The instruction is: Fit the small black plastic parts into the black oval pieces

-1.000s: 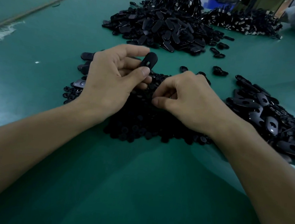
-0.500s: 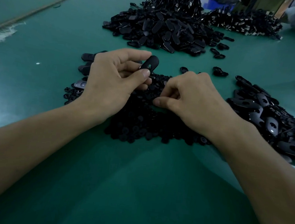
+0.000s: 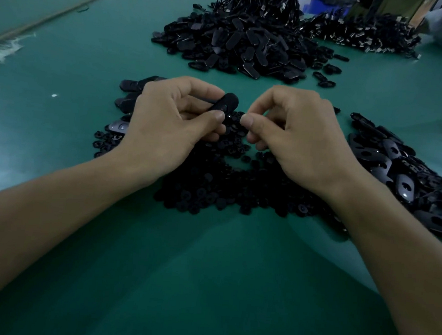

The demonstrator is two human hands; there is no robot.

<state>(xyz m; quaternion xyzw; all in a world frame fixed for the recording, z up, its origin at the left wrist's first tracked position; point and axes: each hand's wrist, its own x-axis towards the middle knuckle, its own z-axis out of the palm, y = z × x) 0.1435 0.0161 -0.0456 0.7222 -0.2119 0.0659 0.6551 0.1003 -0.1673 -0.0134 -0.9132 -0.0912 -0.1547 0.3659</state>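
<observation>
Left hand (image 3: 170, 121) grips one black oval piece (image 3: 226, 103) above the heap of small black parts (image 3: 226, 191); right hand (image 3: 296, 136) curled just beside it, contents indiscernible. Risk: a misaligned part slips from the fingertips, lost among identical ones

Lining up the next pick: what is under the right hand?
Under the right hand lies the heap of small black parts on the green table. The palm covers part of the heap, and whether the hand pinches a part is hidden.
</observation>
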